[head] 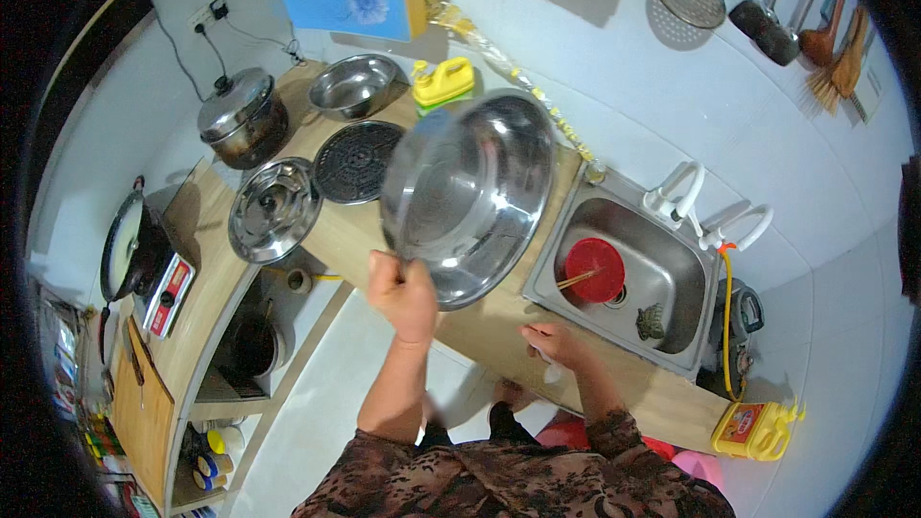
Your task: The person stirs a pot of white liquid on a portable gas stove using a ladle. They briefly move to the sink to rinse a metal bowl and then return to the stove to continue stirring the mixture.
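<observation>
My left hand [404,296] grips the rim of a large stainless steel basin [468,194], which is raised and tilted above the wooden counter [496,331]. My right hand [557,344] is at the counter's front edge, below the sink, with its fingers curled around a small piece of white material [550,367]. To the right of the basin is a stainless steel sink [665,259]. In it lie a red plastic bowl [595,270] with chopsticks [577,279] and a dark green scrubber [650,321].
A round black rack [358,162], a steel lid [275,210], a smaller steel basin [352,85], a lidded pot [243,119] and a yellow jug [442,81] stand along the counter. Two white faucets [680,194] rise behind the sink. Another yellow jug [755,432] is at the right end.
</observation>
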`<action>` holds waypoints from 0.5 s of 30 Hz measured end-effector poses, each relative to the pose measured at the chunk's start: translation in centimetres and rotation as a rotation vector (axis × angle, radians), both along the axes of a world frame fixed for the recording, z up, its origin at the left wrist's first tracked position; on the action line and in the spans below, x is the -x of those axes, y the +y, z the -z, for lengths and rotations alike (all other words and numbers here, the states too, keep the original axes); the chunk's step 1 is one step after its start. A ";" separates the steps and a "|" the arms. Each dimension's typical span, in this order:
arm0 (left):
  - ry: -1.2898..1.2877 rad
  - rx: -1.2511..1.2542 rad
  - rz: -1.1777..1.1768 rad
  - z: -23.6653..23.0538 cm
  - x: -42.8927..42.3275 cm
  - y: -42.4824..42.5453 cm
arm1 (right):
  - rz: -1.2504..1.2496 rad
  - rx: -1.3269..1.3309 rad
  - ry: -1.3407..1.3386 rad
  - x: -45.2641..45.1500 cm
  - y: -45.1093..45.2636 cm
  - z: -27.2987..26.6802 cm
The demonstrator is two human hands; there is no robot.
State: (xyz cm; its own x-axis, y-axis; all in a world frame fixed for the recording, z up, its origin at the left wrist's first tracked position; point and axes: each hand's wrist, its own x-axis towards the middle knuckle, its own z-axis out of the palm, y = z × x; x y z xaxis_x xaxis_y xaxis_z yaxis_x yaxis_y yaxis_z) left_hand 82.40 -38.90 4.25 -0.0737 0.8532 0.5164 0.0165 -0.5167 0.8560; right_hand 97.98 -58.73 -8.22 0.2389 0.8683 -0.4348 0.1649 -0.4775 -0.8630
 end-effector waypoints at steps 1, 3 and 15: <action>-0.071 0.099 0.038 0.4 2.2 1.3 | 0.013 0.002 0.027 1.1 1.3 0.4; -0.233 0.254 0.028 0.1 6.5 3.4 | 0.138 0.075 0.145 3.1 3.9 0.2; -0.439 0.663 -0.088 7.0 23.7 10.7 | 0.623 -0.074 0.610 3.6 15.1 5.5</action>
